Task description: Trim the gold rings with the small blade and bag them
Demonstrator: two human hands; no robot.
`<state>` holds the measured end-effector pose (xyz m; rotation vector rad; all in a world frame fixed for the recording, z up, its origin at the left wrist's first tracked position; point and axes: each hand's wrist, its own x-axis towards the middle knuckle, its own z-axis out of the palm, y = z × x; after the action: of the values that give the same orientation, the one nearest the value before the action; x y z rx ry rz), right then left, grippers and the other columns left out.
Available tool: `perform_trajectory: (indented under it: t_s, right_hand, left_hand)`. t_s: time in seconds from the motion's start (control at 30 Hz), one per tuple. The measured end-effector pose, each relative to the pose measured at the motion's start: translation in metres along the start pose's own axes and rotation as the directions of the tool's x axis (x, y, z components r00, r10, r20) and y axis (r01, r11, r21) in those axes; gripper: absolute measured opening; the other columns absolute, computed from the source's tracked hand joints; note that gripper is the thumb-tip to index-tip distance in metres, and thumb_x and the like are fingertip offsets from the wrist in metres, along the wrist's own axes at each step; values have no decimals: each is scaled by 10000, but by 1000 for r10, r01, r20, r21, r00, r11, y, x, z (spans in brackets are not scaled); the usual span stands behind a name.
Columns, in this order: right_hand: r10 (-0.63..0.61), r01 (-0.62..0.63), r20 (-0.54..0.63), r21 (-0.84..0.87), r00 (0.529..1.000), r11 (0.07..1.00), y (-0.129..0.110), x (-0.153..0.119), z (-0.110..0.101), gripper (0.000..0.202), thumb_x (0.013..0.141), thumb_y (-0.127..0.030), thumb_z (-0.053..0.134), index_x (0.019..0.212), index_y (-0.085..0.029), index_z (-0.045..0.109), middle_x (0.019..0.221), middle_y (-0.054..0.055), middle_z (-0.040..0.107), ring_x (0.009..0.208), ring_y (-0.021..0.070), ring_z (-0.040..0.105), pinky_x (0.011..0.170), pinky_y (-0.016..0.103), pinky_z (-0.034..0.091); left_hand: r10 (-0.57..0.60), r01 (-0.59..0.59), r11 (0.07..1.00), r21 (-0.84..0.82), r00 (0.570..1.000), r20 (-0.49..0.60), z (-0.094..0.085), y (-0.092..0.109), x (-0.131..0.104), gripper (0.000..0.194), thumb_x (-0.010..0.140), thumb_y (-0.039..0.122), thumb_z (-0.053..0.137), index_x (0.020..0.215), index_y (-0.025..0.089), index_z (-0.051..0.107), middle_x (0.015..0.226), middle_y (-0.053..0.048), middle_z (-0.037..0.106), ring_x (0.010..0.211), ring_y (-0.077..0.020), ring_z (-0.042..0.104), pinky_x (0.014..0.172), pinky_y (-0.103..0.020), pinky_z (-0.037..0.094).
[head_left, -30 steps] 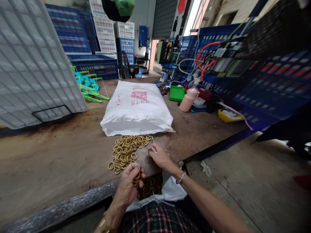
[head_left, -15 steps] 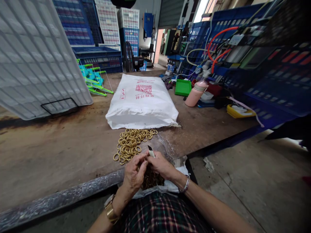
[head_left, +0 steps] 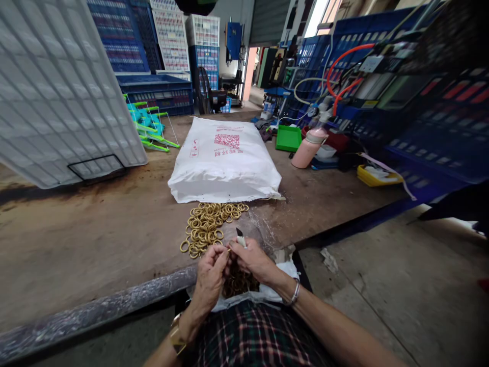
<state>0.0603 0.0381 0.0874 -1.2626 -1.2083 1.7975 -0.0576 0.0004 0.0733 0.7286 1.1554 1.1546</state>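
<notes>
My right hand (head_left: 252,259) is closed round a small knife (head_left: 240,238) with a pale handle; its dark blade points up and away from me. Fingertips of my left hand (head_left: 211,270) pinch a gold-coloured ring (head_left: 228,250), of which only a sliver shows between the two hands. Below them, darker rings (head_left: 240,283) fill an open white bag (head_left: 267,293) at my lap. Just beyond my hands, a loose pile of gold-coloured rings (head_left: 204,227) lies on the table (head_left: 114,229).
A full white sack (head_left: 225,168) with red print lies behind the pile. To the left stands a tall white ribbed crate (head_left: 76,102). A pink bottle (head_left: 305,150), a green tray (head_left: 288,138) and a yellow dish (head_left: 376,177) sit to the right. Plastic film covers the table's front edge (head_left: 114,295).
My hands have drawn slightly apart, and a sliver of ring now shows between the fingertips. The knife has shifted a little to the right with my right hand.
</notes>
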Motion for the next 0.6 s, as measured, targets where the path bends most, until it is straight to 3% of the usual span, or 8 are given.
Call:
perform_trajectory:
  t_s: [0.13,0.3,0.6]
  right_hand:
    - [-154,134,-76,-217,985,967,5,5,-4,266,771,-402,510,647,-168,486,514,-66,415,428,50,322,410,183,259]
    - [-251,209,-60,-392,966,896,2,6,-4,231,783,-346,490,666,-153,537,561,-35,502,542,84,412,508,195,323]
    - [-229,189,-75,-354,971,916,0,7,-3,214,796,-304,442,653,-167,522,553,-35,468,525,87,376,491,199,298]
  left_hand:
    - [-61,61,998,16,998,18,1,1,-2,359,689,496,623,817,176,528,596,52,510,438,-42,388,403,-152,246]
    - [-69,68,997,39,997,38,-1,1,-2,363,706,511,599,807,170,528,593,53,506,429,-33,375,405,-149,245]
    - [-111,126,984,-124,986,121,-4,4,-4,321,715,462,622,742,172,488,586,64,462,423,-29,363,381,-145,193]
